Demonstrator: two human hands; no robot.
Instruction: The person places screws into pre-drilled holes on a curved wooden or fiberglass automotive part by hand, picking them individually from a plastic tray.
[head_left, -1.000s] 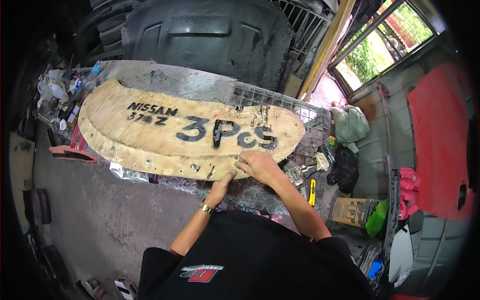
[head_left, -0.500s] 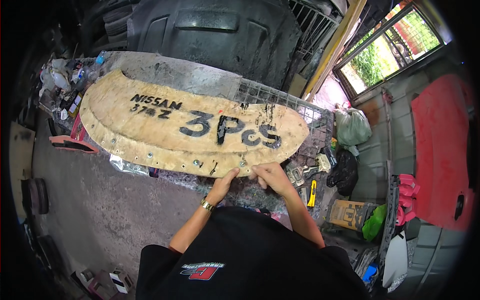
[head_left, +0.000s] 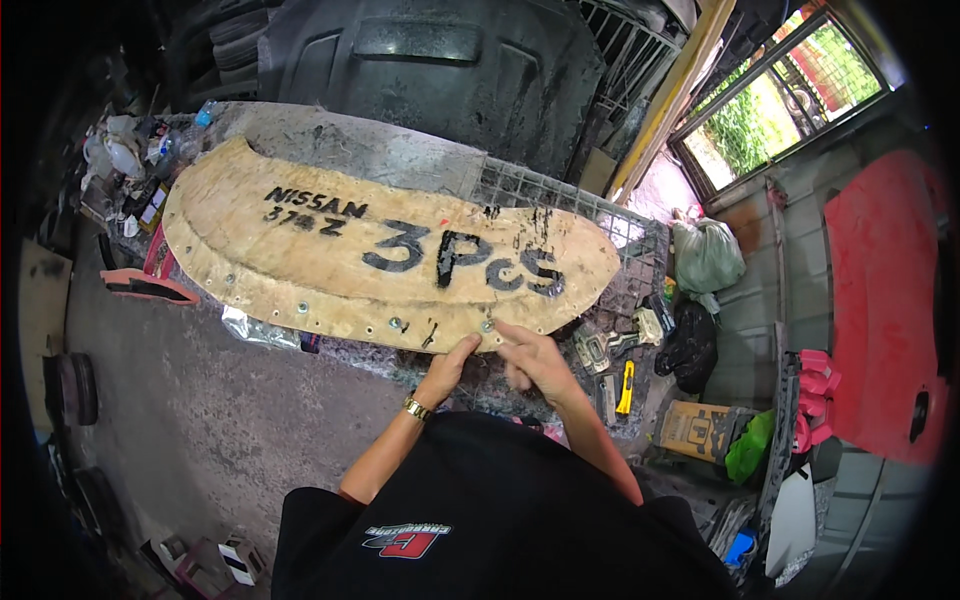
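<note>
A large curved plywood board (head_left: 230, 200) with black painted lettering and holes along its rim lies on a worn workbench (head_left: 340, 135). My left hand (head_left: 445, 372) grips the near edge right of centre, thumb on top. Just to its right, my right hand (head_left: 530, 362) has its fingers apart and somewhat smeared by motion, with nothing visible in them. Its index fingertip is beside a small bolt with a washer (head_left: 488, 326). Another bolt (head_left: 396, 325) sits in the rim left of my hands.
A cordless drill (head_left: 595, 350) and yellow knife (head_left: 626, 388) lie at right, near bags (head_left: 705, 250) and a cardboard box (head_left: 690, 430). Clutter (head_left: 130, 160) covers the bench's left end. A dark hood (head_left: 420, 90) stands behind, a red panel (head_left: 870, 310) at far right.
My right hand's fingers, bunched on the board's rim a second ago, have drawn back and spread, exposing the bolt. My left hand keeps its grip. The view has shifted slightly.
</note>
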